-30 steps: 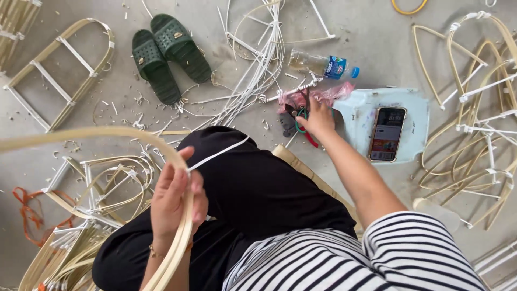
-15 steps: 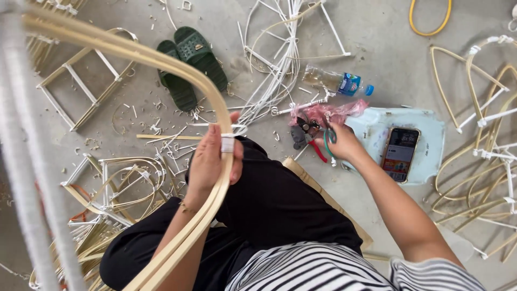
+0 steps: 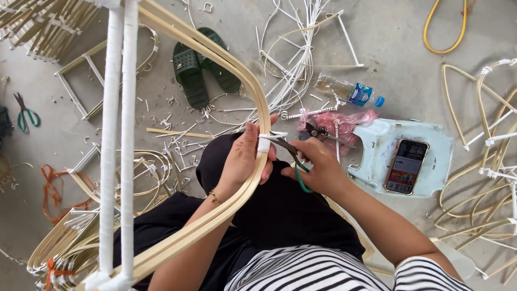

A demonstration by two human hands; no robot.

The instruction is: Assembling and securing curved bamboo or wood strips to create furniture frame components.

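**Head view: snipping the white binding on the bent cane frame**

Head view, looking down at my lap. My left hand [image 3: 243, 161] is wrapped tight round the bent cane frame [image 3: 237, 70], thumb and fingers clamped just below the white tape binding [image 3: 264, 144] that ties the strips together. My right hand [image 3: 318, 170] is closed on the green-handled scissors [image 3: 293, 156], blades pointing at the binding, tips touching or just short of it; I can't tell which. The frame arcs from upper left down across my knee; a white-wrapped upright [image 3: 118, 140] of the same frame stands close to the lens on the left.

Step, as I judge it: trimming the loose tape end at the binding. Next move calls for a steady left-hand clamp and the blades set on the tape only, not the cane.

Around: green sandals [image 3: 202, 67] on the floor beyond, plastic bottle [image 3: 347, 91], pink bag [image 3: 342, 124], phone [image 3: 406, 166] lying on a pale blue stool [image 3: 439, 156] to my right, more cane frames [image 3: 484, 134] further right.

Versus half a second ago: my right hand was out at the pink bag by the tools; now it is back at the frame with scissors in it. The left-hand grip is unchanged and the frame sits closer to the camera. A second ago the frame lay lower and flatter.
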